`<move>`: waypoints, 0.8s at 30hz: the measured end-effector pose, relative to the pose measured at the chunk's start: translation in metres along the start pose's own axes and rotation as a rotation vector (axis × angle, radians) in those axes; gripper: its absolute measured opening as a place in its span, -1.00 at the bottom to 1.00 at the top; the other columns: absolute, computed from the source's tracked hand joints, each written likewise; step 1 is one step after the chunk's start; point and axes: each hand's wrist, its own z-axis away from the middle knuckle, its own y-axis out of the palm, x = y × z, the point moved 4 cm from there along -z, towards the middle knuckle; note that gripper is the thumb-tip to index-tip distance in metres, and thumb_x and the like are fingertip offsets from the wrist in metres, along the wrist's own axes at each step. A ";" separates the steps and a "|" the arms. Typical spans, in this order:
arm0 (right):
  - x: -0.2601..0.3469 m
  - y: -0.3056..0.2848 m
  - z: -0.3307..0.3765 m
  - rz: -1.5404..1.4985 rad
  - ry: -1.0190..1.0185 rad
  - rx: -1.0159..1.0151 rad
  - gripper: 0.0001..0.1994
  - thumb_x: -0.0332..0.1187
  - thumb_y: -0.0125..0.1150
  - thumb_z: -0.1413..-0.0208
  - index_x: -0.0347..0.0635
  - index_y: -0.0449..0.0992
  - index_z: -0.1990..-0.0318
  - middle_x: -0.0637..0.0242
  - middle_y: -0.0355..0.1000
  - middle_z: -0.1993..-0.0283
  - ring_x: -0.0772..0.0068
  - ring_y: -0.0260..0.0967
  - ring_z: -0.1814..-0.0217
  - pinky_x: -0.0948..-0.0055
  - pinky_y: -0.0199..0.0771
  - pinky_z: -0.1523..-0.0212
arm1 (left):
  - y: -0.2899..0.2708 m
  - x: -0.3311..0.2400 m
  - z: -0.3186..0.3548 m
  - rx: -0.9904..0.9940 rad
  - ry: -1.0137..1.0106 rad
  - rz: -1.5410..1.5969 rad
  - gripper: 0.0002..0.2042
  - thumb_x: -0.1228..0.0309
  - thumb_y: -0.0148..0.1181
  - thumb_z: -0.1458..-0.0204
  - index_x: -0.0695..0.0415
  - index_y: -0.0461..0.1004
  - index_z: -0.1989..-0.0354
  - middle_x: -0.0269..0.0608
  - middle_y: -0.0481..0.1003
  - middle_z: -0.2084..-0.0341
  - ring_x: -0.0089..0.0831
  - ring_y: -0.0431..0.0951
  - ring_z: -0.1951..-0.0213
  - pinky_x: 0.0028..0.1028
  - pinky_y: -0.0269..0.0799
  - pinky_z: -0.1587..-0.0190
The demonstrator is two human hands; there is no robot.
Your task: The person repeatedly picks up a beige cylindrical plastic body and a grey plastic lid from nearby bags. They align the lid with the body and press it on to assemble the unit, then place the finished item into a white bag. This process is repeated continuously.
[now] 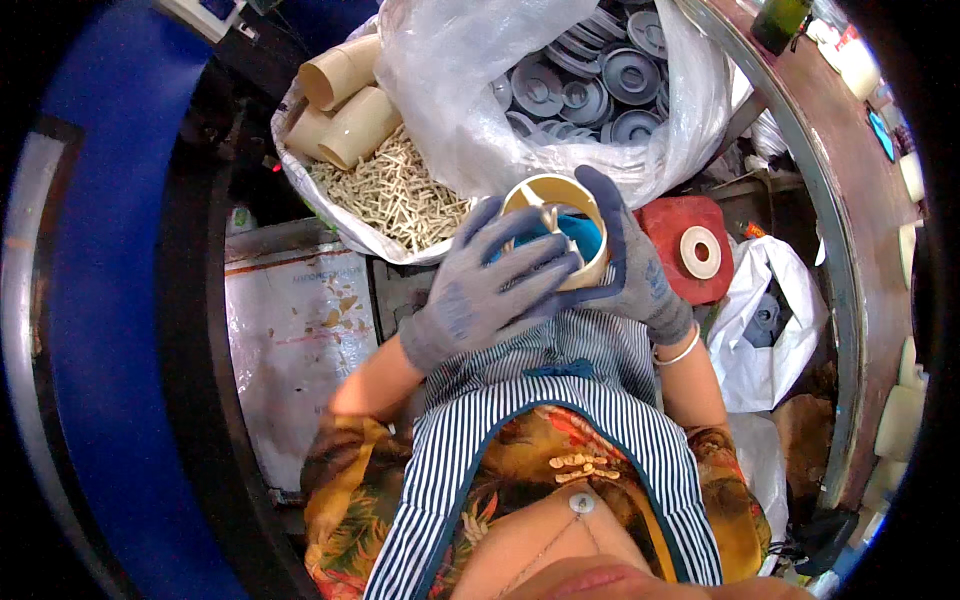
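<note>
Seemingly mid-assembly, the right hand (630, 270) grips a cream tube (560, 225) while the left hand (490, 285) pinches a peg (549, 222) into it; heaps of pegs (395, 195) and discs (590, 85) remain in the bags

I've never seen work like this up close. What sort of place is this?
Probably a small factory assembly station. A clear bag of grey plastic discs, a sack of small cream plastic pins and cream tubes surround gloved hands holding a cream cup-shaped part.
</note>
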 end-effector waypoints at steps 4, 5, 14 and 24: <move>-0.019 -0.014 0.016 -0.112 0.048 -0.118 0.23 -0.08 0.59 0.38 -0.29 -0.15 -0.41 -0.03 0.01 -0.41 0.03 0.00 -0.45 0.19 0.03 -0.40 | 0.038 0.009 -0.039 0.012 0.122 0.005 -0.44 0.06 0.24 0.12 -0.03 0.43 -0.11 -0.14 0.38 -0.06 -0.04 0.32 -0.16 0.07 0.15 -0.26; -0.017 -0.015 0.017 -0.145 0.048 -0.044 0.22 -0.08 0.57 0.32 -0.31 -0.21 -0.41 -0.03 -0.01 -0.41 0.08 0.01 -0.43 0.20 0.03 -0.39 | 0.038 0.005 -0.047 0.035 0.128 -0.026 -0.46 0.07 0.22 0.12 0.00 0.45 -0.09 -0.13 0.40 -0.02 -0.06 0.35 -0.12 0.03 0.17 -0.25; -0.039 0.012 0.029 -0.111 0.134 -0.175 0.11 -0.03 0.57 0.32 -0.29 -0.02 -0.35 0.05 0.10 -0.31 0.07 0.10 -0.36 0.19 0.06 -0.36 | 0.053 0.019 -0.048 0.246 0.213 0.044 -0.72 0.14 0.15 0.11 0.05 0.45 0.31 -0.16 0.41 0.36 -0.24 0.46 0.25 -0.22 0.33 0.09; -0.049 0.017 0.028 -0.164 0.077 -0.158 0.26 0.01 0.65 0.52 -0.28 -0.01 -0.37 0.06 0.06 -0.39 0.09 0.01 -0.43 0.17 -0.01 -0.39 | 0.055 0.094 -0.054 -0.471 -0.541 1.654 -0.77 0.11 0.06 -0.08 0.00 0.42 0.39 -0.32 0.29 0.48 -0.40 0.32 0.38 -0.32 0.23 0.27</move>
